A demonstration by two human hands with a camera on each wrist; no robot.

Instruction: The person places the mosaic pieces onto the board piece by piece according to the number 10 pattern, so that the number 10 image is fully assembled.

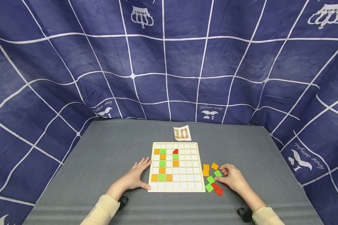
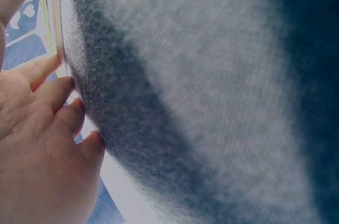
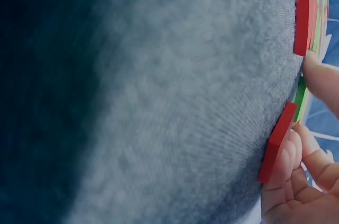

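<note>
A pale grid board (image 1: 188,191) lies on the table with several orange and green square tiles and one red rounded tile (image 1: 175,152) in its cells. My left hand (image 1: 133,175) rests at the board's left edge, fingers spread and thumb at the lower corner. Right of the board, my right hand (image 1: 234,178) has thumb and index finger at opposite sides of a green square tile (image 1: 217,173), pinching it close to the table. The other fingers are curled. Beside them in the right wrist view stands out a red tile (image 3: 278,143); another red tile (image 3: 304,17) lies past the thumb.
Loose orange tiles (image 1: 206,172), green tiles (image 1: 209,187) and red tiles (image 1: 218,192) lie between the board and my right hand. A printed pattern card (image 1: 182,133) sits behind the board on the grey table (image 1: 124,134). A blue curtain (image 1: 146,90) surrounds the table's back and sides.
</note>
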